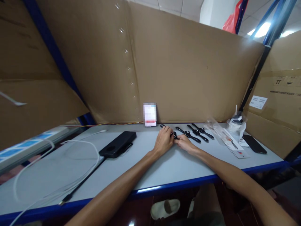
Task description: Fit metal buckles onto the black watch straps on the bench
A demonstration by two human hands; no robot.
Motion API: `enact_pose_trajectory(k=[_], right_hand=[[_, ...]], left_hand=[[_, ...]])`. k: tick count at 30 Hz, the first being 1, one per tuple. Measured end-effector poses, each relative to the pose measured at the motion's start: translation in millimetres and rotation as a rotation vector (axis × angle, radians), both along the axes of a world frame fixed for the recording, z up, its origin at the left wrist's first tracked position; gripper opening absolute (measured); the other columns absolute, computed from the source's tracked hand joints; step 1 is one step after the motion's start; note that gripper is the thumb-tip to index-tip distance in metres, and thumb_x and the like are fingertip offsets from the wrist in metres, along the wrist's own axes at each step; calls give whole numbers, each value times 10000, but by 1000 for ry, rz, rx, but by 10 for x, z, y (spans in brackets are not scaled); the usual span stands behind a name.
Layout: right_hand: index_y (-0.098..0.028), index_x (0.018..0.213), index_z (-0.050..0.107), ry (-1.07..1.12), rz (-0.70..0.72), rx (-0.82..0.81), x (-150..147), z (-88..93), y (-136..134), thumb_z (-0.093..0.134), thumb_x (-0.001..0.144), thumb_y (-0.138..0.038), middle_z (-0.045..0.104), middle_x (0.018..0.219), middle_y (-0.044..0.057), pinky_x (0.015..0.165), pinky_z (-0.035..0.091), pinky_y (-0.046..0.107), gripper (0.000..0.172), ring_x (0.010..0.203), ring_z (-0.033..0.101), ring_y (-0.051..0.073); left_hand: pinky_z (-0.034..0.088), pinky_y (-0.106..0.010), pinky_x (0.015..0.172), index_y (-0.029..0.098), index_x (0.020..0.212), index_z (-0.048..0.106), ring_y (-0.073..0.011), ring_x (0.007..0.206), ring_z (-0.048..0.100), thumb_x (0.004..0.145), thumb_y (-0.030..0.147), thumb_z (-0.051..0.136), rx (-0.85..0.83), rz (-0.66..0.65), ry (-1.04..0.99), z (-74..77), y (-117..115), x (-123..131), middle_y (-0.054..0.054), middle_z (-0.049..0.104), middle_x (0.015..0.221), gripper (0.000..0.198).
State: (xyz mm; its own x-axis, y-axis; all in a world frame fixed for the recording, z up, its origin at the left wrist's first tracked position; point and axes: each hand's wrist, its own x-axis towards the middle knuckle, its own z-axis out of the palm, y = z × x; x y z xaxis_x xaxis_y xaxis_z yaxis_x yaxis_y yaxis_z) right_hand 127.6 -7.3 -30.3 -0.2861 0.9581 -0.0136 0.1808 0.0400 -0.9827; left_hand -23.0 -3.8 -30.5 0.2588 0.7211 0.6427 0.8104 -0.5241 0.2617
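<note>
Both hands are on a black spokeshave (175,135) over the table, its far handle end poking out beyond my left fingers. My left hand (164,138) is closed over the handle and part of the middle. On the near right side, my right hand (185,143) has its fingers closed at the other end. Much of the tool is hidden by the fingers. Just right of my hands, three similar black spokeshaves lie slanted side by side, the nearest spokeshave (188,134) closest to my right hand.
A lit phone (150,115) leans against the cardboard wall (188,69). Left lie a black power bank (118,144), white cables and a power strip (28,142). To the right are clear plastic packaging (231,141), a cup in a bag (235,125) and a dark phone (254,144).
</note>
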Motion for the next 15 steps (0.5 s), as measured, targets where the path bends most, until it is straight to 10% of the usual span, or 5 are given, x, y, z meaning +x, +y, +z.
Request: enact_pose_trajectory(k=[15], right_hand=[[-210,593,472,-139,29,122,-9,-101,59,612,730,-303,373,510,-61,528,209,255,217,543,331,111]], left_hand=[[437,-409,794,197,869,568,-268,915,518,900,108,458,102,-69,122,20,23,-65,-102,605,921,145]])
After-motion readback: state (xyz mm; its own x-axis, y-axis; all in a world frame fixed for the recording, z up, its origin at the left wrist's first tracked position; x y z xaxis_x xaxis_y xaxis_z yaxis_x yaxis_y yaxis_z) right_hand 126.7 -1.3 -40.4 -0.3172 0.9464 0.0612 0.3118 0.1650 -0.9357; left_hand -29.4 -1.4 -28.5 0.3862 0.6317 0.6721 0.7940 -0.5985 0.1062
